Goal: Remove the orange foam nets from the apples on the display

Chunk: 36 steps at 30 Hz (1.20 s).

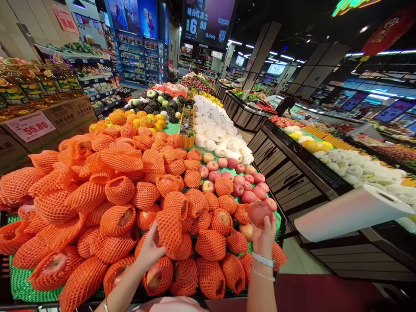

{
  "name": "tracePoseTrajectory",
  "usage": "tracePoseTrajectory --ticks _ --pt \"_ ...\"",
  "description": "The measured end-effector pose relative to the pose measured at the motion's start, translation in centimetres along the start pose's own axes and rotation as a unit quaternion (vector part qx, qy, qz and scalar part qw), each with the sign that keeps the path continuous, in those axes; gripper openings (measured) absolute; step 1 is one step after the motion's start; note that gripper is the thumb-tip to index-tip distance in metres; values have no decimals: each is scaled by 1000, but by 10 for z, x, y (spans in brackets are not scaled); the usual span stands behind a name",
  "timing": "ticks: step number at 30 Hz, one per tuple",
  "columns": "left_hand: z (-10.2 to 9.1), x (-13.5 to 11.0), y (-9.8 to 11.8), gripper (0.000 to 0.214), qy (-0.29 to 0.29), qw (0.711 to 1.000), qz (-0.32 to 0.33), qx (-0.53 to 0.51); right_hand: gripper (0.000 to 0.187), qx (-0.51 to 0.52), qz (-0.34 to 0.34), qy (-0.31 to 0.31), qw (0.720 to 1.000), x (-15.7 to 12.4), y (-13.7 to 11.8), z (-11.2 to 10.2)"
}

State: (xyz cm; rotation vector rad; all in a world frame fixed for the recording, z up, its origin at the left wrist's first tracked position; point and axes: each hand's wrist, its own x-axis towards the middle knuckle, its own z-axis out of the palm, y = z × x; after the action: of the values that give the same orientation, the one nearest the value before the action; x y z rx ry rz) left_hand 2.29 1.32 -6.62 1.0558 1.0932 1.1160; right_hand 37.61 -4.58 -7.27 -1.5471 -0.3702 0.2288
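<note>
My left hand is closed on the side of an orange foam fruit net, held up just above the pile. Whether an apple is inside this net cannot be made out. With my right hand I grip a bare red apple from below, at the right edge of the display. Beneath both hands lie many apples in orange foam nets, among them a netted apple near my left wrist. Bare pink apples sit in rows just beyond my right hand.
A large roll of plastic bags juts in at the right. White-netted fruit and oranges lie farther back. An orange divider splits the display. Oil bottles on cartons stand left; another fruit counter is across the aisle.
</note>
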Motion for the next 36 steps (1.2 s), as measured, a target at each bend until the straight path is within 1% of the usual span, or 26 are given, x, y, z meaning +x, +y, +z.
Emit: tracePoseTrajectory --ticks 1,3,4,6,8,11,16,19,21,23,25,26,28,31,33,36 --pt "2 1 3 74 -28 999 11 26 63 35 12 -41 998 -16 -3 13" --pt "4 2 8 73 -72 994 40 77 61 153 66 -133 977 -51 -7 36" --pt "5 3 11 71 -88 989 57 105 59 180 85 -166 966 -69 -9 47" --pt "6 3 16 66 -121 976 89 156 56 199 100 -231 947 -100 -13 64" --pt "6 2 20 64 -156 963 113 190 56 198 79 -299 930 -122 -18 74" --pt "4 1 24 63 -179 951 139 211 61 172 26 -376 910 -138 -27 81" --pt "2 0 25 63 -195 942 160 222 67 105 -10 -442 891 -141 -40 78" --pt "5 0 29 67 -217 935 152 235 72 92 -14 -466 880 -143 -45 75" --pt "9 -1 32 74 -235 929 151 242 72 95 -9 -479 873 -145 -46 74" --pt "13 -2 34 79 -249 924 166 238 69 92 -18 -489 868 -147 -46 73" --pt "16 -4 31 79 -238 924 195 228 62 75 -48 -490 867 -152 -47 72" --pt "17 -4 28 78 -219 927 206 226 57 60 -69 -486 869 -155 -48 72" --pt "19 -4 17 78 -160 936 219 226 49 23 -116 -458 881 -162 -52 72" --pt "17 -2 -4 77 -71 943 227 232 49 -15 -208 -385 899 -175 -61 71" --pt "15 0 -14 75 -26 940 241 240 50 -44 -268 -357 894 -182 -68 72" --pt "12 0 -20 65 21 927 264 267 38 -96 -318 -347 877 -187 -75 75"
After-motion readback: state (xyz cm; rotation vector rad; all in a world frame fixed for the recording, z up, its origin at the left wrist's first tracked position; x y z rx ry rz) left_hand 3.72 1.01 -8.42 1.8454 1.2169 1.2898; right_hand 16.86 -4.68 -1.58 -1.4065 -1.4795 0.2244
